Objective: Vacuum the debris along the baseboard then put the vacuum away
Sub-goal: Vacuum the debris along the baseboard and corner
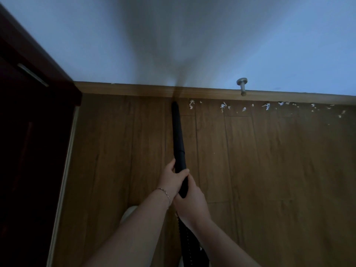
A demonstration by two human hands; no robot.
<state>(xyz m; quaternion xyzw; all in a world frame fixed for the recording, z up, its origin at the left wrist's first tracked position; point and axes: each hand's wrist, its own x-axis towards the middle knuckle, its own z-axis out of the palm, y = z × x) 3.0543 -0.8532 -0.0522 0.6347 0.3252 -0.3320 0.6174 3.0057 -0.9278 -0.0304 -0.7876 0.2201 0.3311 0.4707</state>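
A black vacuum wand (pixel 178 132) points away from me, its tip close to the wooden baseboard (pixel 134 89). My left hand (pixel 172 179) grips the wand higher up, and my right hand (pixel 190 201) grips it just below, where the ribbed black hose (pixel 187 239) begins. White scraps of debris (pixel 223 107) lie scattered on the wood floor along the baseboard, all to the right of the wand's tip. The floor left of the tip shows no scraps.
A metal door stopper (pixel 242 86) sticks out of the baseboard at the right. A dark wooden door or cabinet (pixel 28 132) fills the left side. A pale wall (pixel 173 35) rises behind the baseboard. A white object (pixel 128 212) shows under my left forearm.
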